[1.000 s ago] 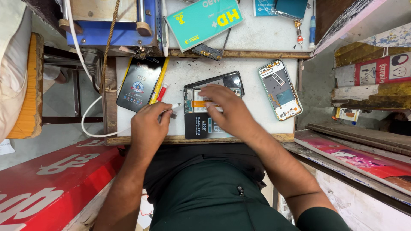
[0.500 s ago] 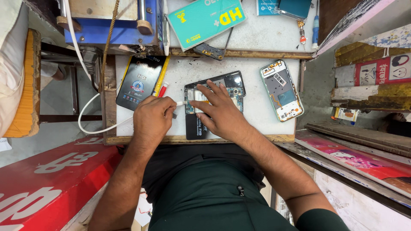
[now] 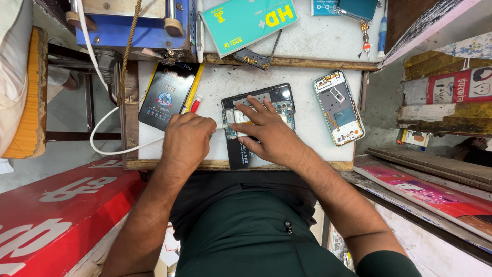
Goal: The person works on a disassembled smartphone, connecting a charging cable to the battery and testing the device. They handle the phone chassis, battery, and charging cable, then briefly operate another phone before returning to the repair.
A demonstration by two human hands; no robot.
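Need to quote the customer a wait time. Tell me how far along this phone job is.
Done: the opened phone lies with its back off and its insides showing. In hand: the right hand presses it flat while the left hand works a thin tool at its left edge. Left: it is not yet closed; a second opened phone lies untouched alongside.

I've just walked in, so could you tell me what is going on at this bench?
A person is working on an opened phone lying on the white worktop. The right hand presses flat on it, while the left hand holds a thin tool to its left edge. A second opened phone lies apart to the right.
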